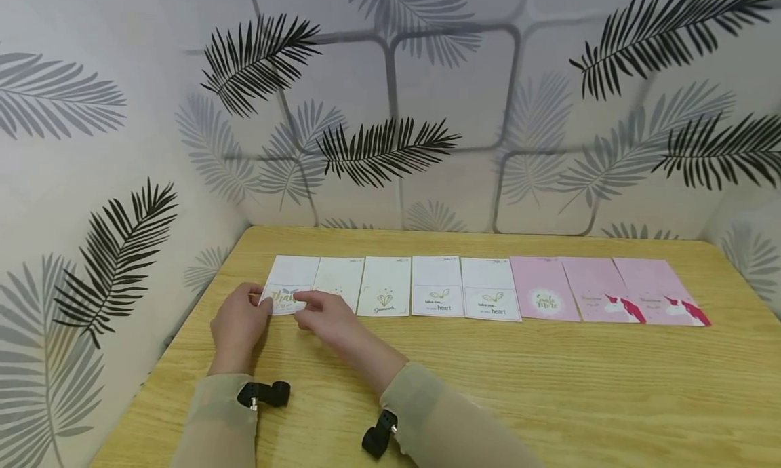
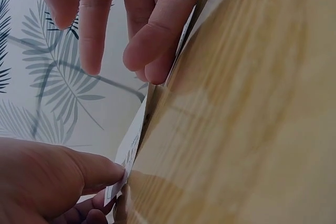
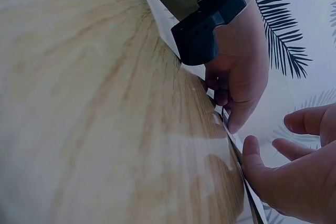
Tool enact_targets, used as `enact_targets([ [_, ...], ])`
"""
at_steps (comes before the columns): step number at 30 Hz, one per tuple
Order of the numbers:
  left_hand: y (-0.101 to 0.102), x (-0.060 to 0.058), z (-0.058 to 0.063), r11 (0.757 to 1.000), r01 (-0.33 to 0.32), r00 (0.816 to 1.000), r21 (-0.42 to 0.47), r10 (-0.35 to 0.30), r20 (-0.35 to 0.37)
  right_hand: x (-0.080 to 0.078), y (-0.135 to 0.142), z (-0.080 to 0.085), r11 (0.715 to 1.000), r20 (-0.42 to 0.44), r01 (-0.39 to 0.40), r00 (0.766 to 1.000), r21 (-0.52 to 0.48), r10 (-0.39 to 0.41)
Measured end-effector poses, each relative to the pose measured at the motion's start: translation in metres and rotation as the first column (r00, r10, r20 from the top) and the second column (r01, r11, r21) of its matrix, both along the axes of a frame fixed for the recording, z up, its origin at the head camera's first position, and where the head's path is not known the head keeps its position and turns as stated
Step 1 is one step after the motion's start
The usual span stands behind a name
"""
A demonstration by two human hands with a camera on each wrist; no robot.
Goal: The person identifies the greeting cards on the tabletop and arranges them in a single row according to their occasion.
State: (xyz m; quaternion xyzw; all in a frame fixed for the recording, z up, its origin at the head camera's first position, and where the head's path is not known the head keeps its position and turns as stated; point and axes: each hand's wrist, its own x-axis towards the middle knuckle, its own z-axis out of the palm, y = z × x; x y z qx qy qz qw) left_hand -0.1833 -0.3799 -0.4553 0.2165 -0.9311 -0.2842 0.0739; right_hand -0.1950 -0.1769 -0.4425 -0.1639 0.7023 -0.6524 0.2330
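Note:
A white folded-out card with gold "Thank" lettering (image 1: 282, 297) lies at the left end of a row of cards. My left hand (image 1: 239, 319) pinches its left edge; in the left wrist view the thumb (image 2: 100, 169) lies on top of the card (image 2: 134, 135), with fingers under it. Over the card's right side hovers my right hand (image 1: 329, 319), its fingers loosely bent and spread. In the right wrist view this right hand (image 3: 299, 174) has its thumb tip close to the card edge, gripping nothing. It partly covers the neighbouring cream card (image 1: 340, 271).
Rightward along the row lie a diamond card (image 1: 386, 285), two white "heart" cards (image 1: 436, 285), a pink "Smile More" card (image 1: 545, 288) and two pink unicorn cards (image 1: 594, 278). The wooden table (image 1: 518, 386) meets a leaf-patterned wall (image 1: 451, 95) behind.

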Motion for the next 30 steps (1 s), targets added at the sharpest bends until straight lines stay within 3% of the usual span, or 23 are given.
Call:
enact_targets([
  [8,0.0019,-0.001,-0.0008,0.998,0.025,1.0,-0.059,-0.025,0.0,0.0012,0.002,-0.0016,1.0,0.01,0.008,1.0,-0.004,-0.008],
  [20,0.0055,-0.0066,-0.0038,0.997,0.046,0.999,-0.054,-0.046,-0.001,-0.0042,0.0049,-0.0033,0.999,0.003,0.053,0.999,-0.008,-0.052],
  [30,0.007,-0.006,0.0027,0.999,0.029,0.999,-0.042,-0.03,-0.021,-0.0039,0.0055,-0.0012,0.997,-0.01,0.071,0.997,0.013,-0.071],
])
